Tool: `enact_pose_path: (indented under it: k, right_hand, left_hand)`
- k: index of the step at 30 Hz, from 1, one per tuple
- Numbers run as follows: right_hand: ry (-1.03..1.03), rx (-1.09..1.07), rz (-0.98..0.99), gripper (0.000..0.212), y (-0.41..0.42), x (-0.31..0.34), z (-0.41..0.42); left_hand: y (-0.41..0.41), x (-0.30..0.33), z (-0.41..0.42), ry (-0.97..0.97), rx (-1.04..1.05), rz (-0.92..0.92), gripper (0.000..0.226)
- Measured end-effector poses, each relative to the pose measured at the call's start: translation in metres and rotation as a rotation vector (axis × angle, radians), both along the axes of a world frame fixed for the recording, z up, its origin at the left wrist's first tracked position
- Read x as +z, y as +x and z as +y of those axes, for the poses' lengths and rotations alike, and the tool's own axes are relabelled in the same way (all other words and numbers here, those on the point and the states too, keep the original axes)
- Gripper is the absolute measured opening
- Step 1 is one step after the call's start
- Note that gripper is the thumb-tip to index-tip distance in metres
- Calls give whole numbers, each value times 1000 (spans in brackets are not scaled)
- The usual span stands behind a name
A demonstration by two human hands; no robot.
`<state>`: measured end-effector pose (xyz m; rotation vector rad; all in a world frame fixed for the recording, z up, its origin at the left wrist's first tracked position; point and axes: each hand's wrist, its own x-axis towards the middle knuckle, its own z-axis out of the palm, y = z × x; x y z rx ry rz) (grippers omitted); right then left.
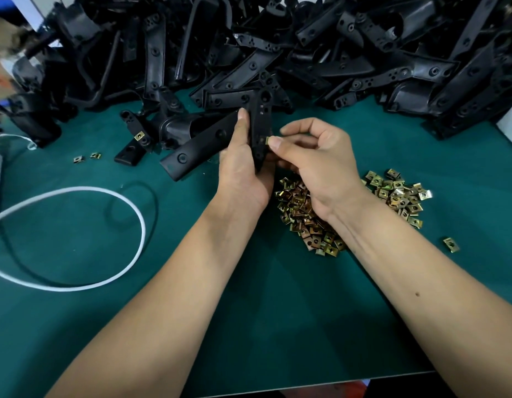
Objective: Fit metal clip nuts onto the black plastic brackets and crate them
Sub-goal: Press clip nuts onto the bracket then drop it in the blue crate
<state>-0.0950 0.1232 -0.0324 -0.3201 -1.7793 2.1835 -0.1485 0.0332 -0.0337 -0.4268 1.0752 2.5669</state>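
Black plastic is filling the far half of the view: a deep heap of brackets (277,47) is piled along the back of a green work mat (263,311); nearer the middle, one bracket (260,124) is being held upright above the mat by the left hand (243,168), whose fingers and thumb are wrapped around its lower part. A single brass-coloured clip nut (267,140) is being pinched between thumb and forefinger of the right hand (315,162) and is being pressed against the bracket's right edge; whether it is already seated over the edge or only touching it cannot be told, since the fingertips are covering most of it.

A loose mound of clip nuts (300,214) is lying on the mat just beneath and beside the right wrist; two stray nuts (87,158) are lying well apart to the left, and one more (451,244) to the right. Another bracket with a nut already fitted (138,136) is resting at the left foot of the heap; a white cable (117,196) is looped on the mat at the left. No crate is being shown.

The fitting step appears to be in hand; the next move is judged to call for a firm sideways push so that the clip is slid fully over the edge and lined up with the hole, while the bracket is being kept steady.
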Motion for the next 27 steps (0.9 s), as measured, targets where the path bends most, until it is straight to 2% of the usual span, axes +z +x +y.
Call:
enact_pose_path:
  k: [2,4,6,9,13,17,18,20,22,24,27]
  right_hand:
    - [-15,18,8,21,0,1,-1]
    - [4,24,13,21,0,1,-2]
    - [16,23,6,21,0,2,-1]
    - [-12,34,-10,20,0,2,2]
    - [124,30,15,21,-2,2,3]
    - [237,94,20,36,-2,9,16]
    - [321,27,30,30,-4,9,25]
    - [631,-201,-4,7,-6,8,49]
    - [881,-333,-126,11,-8,4,73]
    - [1007,-285,-244,14,-10,-2,86]
    - [1168,-137,-281,17,-12,-8,83]
  left_hand:
    - [1,-3,1,38,-20,-12,58]
    - [4,-3,2,71,-47,-21,59]
    - [6,-3,4,68,-29,7,53]
    - [9,-3,8,-20,82,63,29]
    - [7,-3,7,-79,123,78,28]
    - [6,-4,6,-105,82,108,22]
    - [5,-4,5,-106,86,106,22]
    - [2,-2,2,-94,94,87,21]
    - [2,0,1,-90,100,79,18]
    - [4,-1,4,-124,126,111,14]
    - [11,0,14,-199,188,179,26]
